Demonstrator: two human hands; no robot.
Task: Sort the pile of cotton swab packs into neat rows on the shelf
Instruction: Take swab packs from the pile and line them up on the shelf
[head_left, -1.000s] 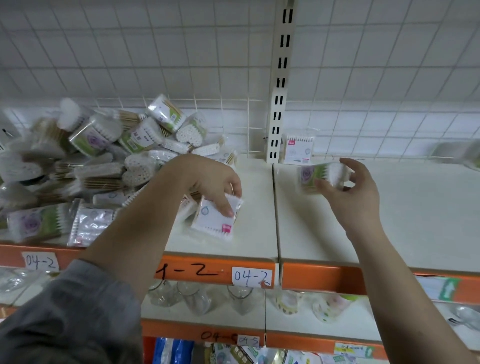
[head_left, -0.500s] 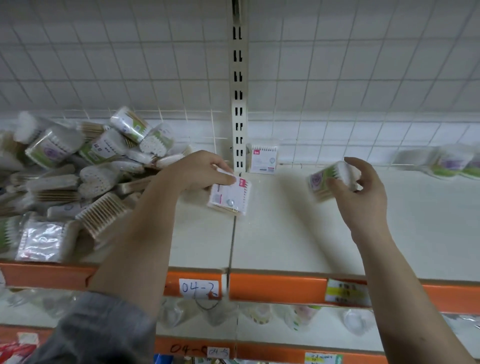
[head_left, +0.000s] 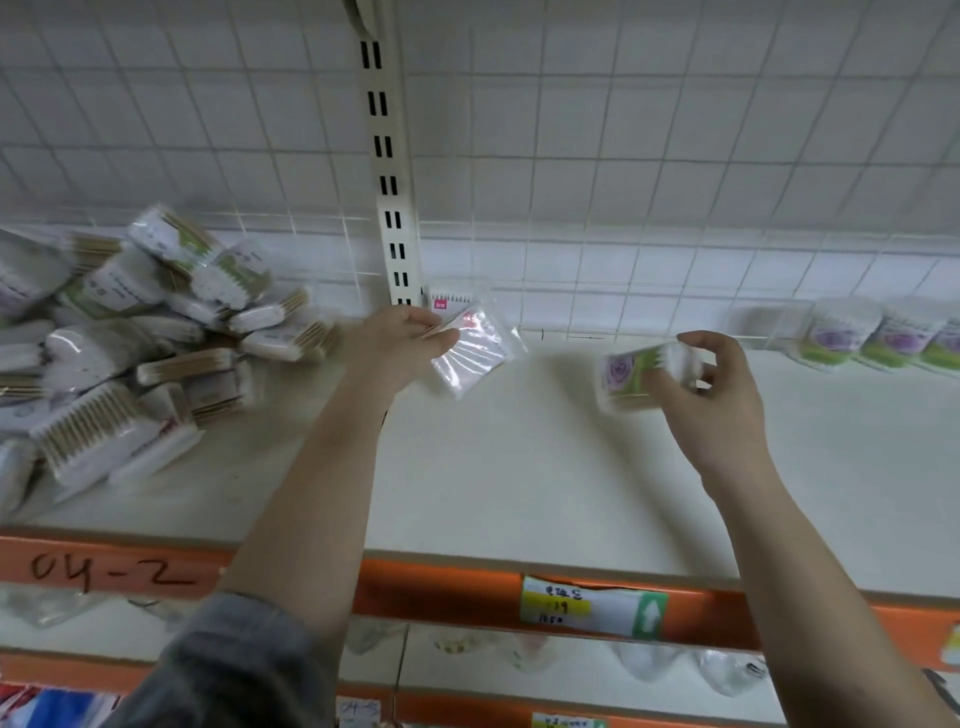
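A jumbled pile of cotton swab packs (head_left: 135, 343) covers the left part of the white shelf (head_left: 519, 483). My left hand (head_left: 400, 340) pinches a flat clear swab pack with a red label (head_left: 475, 351) just right of the slotted upright, above the shelf. A similar flat pack (head_left: 451, 297) stands against the back wall behind it. My right hand (head_left: 711, 395) grips a round swab tub with a purple rose label (head_left: 636, 371), held tilted above the shelf. A row of matching rose-label tubs (head_left: 878, 335) stands at the back right.
The slotted metal upright (head_left: 387, 171) rises from the shelf's back. A tiled wall runs behind. An orange front rail (head_left: 447, 592) carries a handwritten code and a price tag (head_left: 592, 605). Lower shelves hold clear cups and bagged goods.
My left hand has carried the flat pack from the pile to the right, past the upright and toward the back. My right hand keeps the rose tub. The view has shifted right.
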